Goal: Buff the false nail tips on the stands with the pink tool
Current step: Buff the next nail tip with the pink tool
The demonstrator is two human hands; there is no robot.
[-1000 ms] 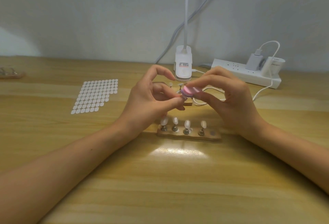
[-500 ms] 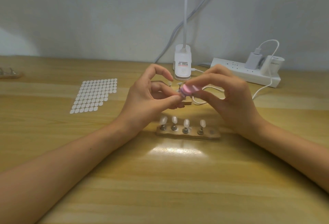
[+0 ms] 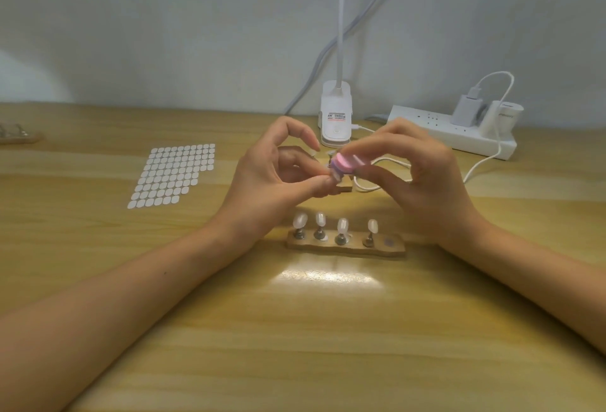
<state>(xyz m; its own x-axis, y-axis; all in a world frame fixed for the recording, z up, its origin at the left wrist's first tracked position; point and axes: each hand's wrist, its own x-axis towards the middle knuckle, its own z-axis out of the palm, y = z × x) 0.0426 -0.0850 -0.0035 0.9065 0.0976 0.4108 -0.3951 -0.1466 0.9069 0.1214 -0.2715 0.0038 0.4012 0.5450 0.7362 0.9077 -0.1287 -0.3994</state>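
I am gripping the pink tool [image 3: 344, 164] between the thumb and fingertips of my right hand [image 3: 423, 188], holding it above the worktop [image 3: 295, 329]. My left hand [image 3: 272, 182] is pinching a loose nail tip [image 3: 330, 173] on its peg between thumb and fingers, right against the tool's end; most of the tip is hiding behind my fingers. Just below both hands the wooden stand [image 3: 346, 246] is lying flat, carrying four false nail tips [image 3: 342, 224] upright on metal pegs. A second stand [image 3: 344, 187] is peeking out under my left fingertips. Left of my left hand a sheet of white adhesive tabs [image 3: 173, 175] is lying. Beyond my hands a white clip lamp [image 3: 336, 116] is standing, its label showing a red band and print too small to read. Beyond my right hand a power strip [image 3: 436, 131] is carrying a charger [image 3: 465, 110] and a white adapter [image 3: 503, 116] with faint, illegible lettering.
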